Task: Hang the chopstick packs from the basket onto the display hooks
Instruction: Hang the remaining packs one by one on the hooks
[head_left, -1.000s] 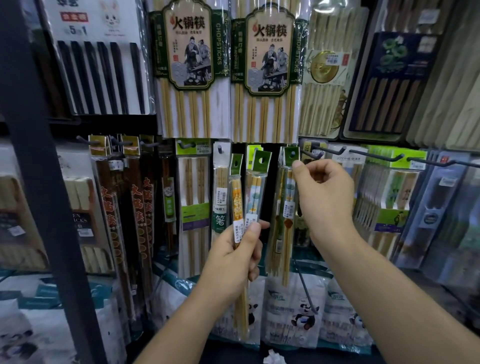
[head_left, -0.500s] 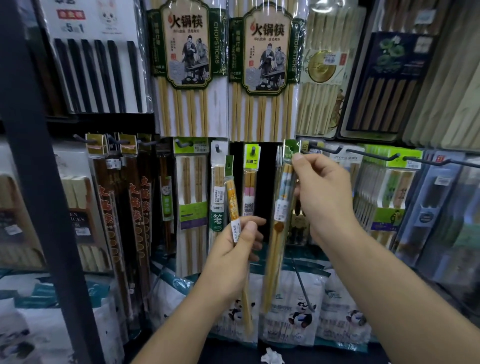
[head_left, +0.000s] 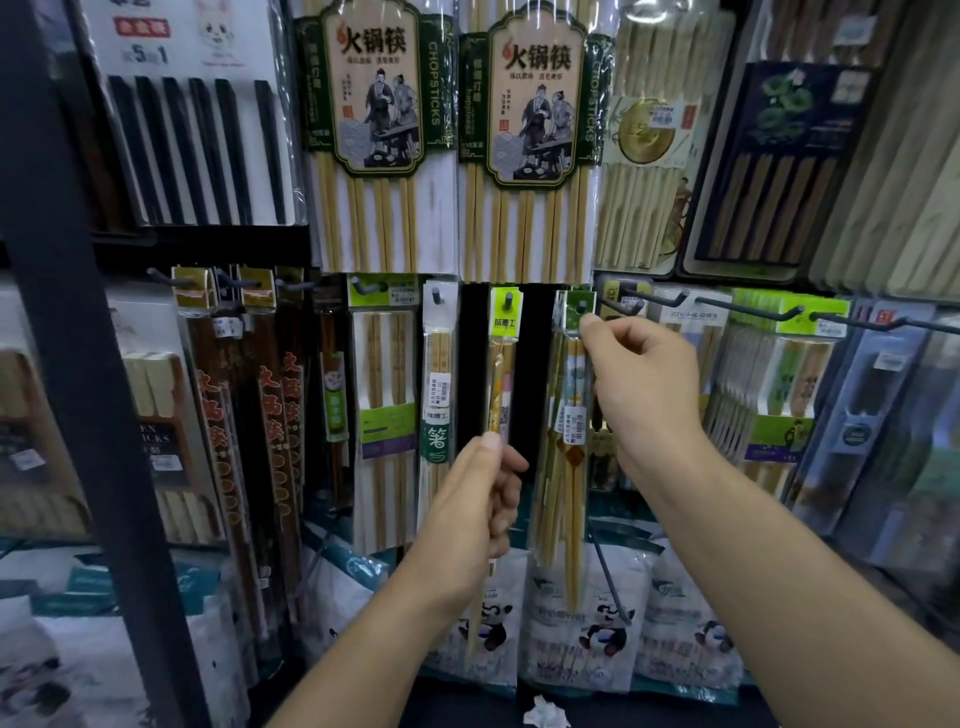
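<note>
Chopstick pack (head_left: 569, 467): its green header is pinched between thumb and forefinger of the right hand (head_left: 644, 384), level with a hook (head_left: 582, 307) tip; the bamboo sticks hang down.
Left hand (head_left: 467, 514): fingers clamped on the lower part of a slim yellow pack (head_left: 496, 395), held upright.
Behind it: lime-tagged pack (head_left: 505, 312) hangs on its peg; I cannot tell whether the two touch.
Below: panda bags (head_left: 587, 639).

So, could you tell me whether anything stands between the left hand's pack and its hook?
Nothing visible does. The left hand holds the slim pack straight below the hook, whose tip pokes through a lime header; I cannot tell whether that header is this pack's.
</note>
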